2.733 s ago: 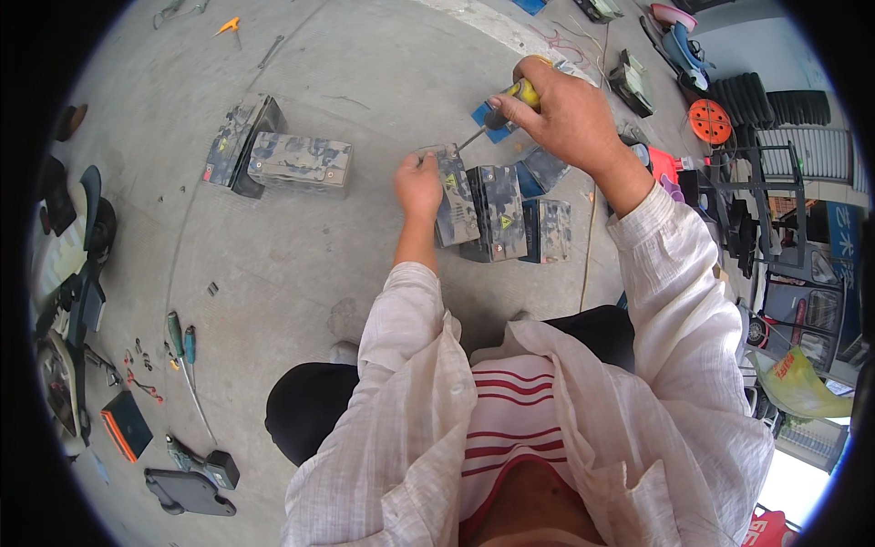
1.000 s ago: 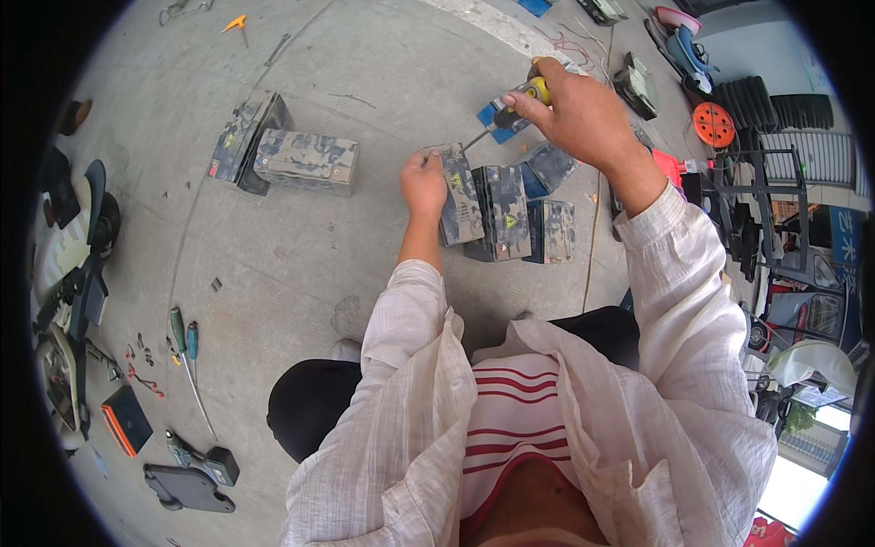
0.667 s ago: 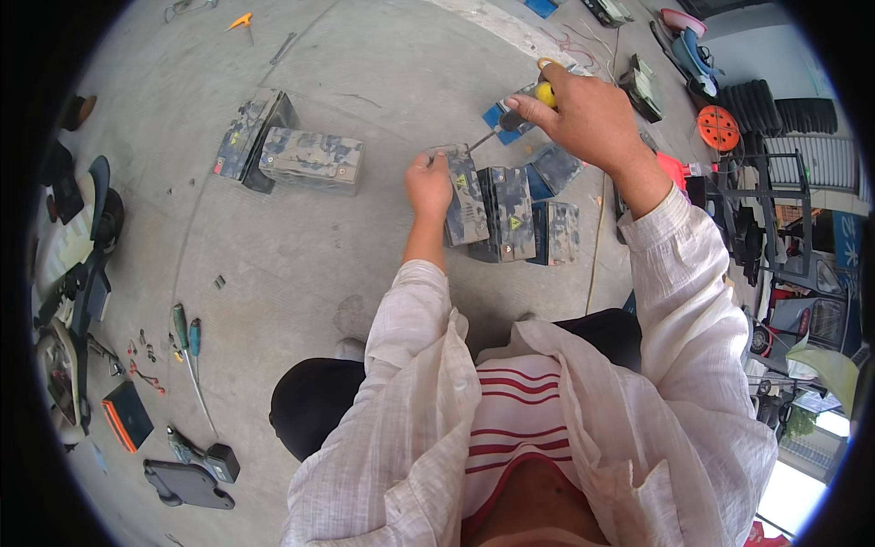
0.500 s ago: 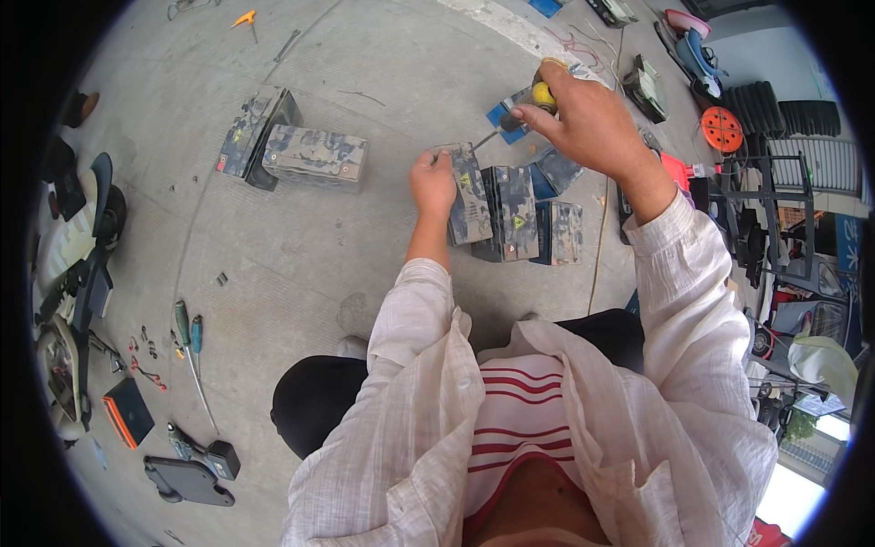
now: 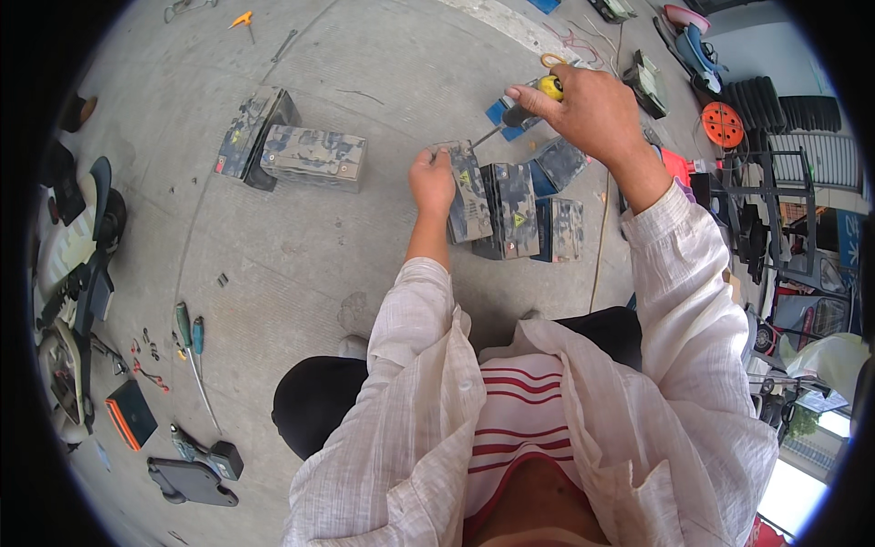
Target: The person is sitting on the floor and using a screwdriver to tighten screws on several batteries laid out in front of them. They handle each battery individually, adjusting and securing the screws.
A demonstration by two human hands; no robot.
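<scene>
A camouflage-patterned battery (image 5: 468,202) stands on the concrete, its far end under the curled fingers of my left hand (image 5: 432,182). A small dark thing shows at those fingertips, too small to name. My right hand (image 5: 597,114) is closed round the yellow and black handle of a screwdriver (image 5: 517,116). The screwdriver slants down to the left, its tip at the far end of the same battery. Right beside it stand a second camouflage battery (image 5: 516,214), a third battery (image 5: 565,232) and a blue-sided battery (image 5: 559,164).
Two more camouflage batteries (image 5: 314,157) stand to the left. Along the left lie a green-handled screwdriver (image 5: 185,326), a cordless drill (image 5: 219,456) and an orange-edged black box (image 5: 131,415). An orange-handled tool (image 5: 242,20) lies far off. A metal rack (image 5: 788,210) stands at the right.
My right hand has shifted slightly to the right and its grip has turned on the screwdriver handle. The left hand stays at the battery's far end.
</scene>
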